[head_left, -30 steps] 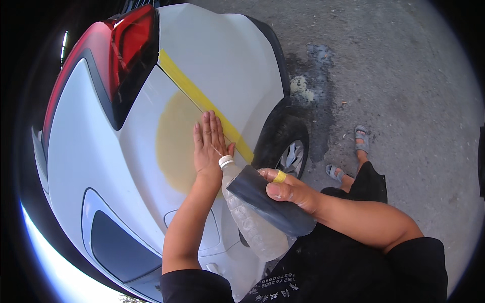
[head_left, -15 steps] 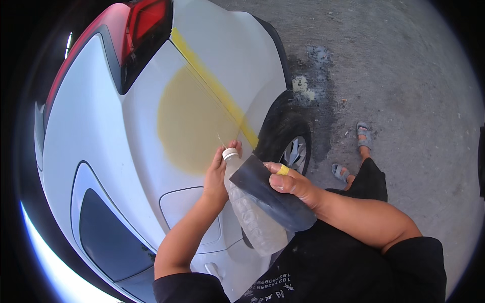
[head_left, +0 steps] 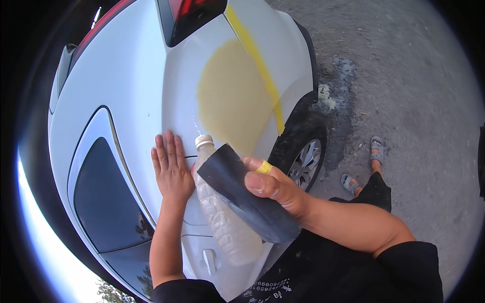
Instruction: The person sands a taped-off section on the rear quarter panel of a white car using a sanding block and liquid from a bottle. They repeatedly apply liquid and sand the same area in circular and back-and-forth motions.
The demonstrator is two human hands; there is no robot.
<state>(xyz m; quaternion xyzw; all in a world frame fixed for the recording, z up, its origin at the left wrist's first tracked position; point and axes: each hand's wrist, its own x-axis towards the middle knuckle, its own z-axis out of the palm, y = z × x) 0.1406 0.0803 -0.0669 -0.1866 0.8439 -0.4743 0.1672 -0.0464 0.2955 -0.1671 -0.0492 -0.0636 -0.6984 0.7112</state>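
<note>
My left hand (head_left: 172, 165) lies flat, fingers together, on the white car body panel (head_left: 136, 91) just below a large yellowish patch of filler (head_left: 230, 96). My right hand (head_left: 270, 184) grips a clear plastic bottle (head_left: 222, 222) with a white cap together with a dark sheet of sandpaper (head_left: 242, 194) wrapped against it. A yellow band sits on one right finger. The bottle's cap points toward the patch. A strip of yellow masking tape (head_left: 257, 60) runs along the patch's right side.
A red tail light (head_left: 189, 12) sits at the top, a dark side window (head_left: 103, 202) at the lower left. The rear wheel (head_left: 303, 161) is right of the panel. My sandalled feet (head_left: 364, 164) stand on grey gravel ground (head_left: 414, 91) with a wet stain.
My left hand slid off the yellowish patch down the panel and now rests flat below it. The view shifted so the patch sits higher. The right hand kept the bottle and sandpaper.
</note>
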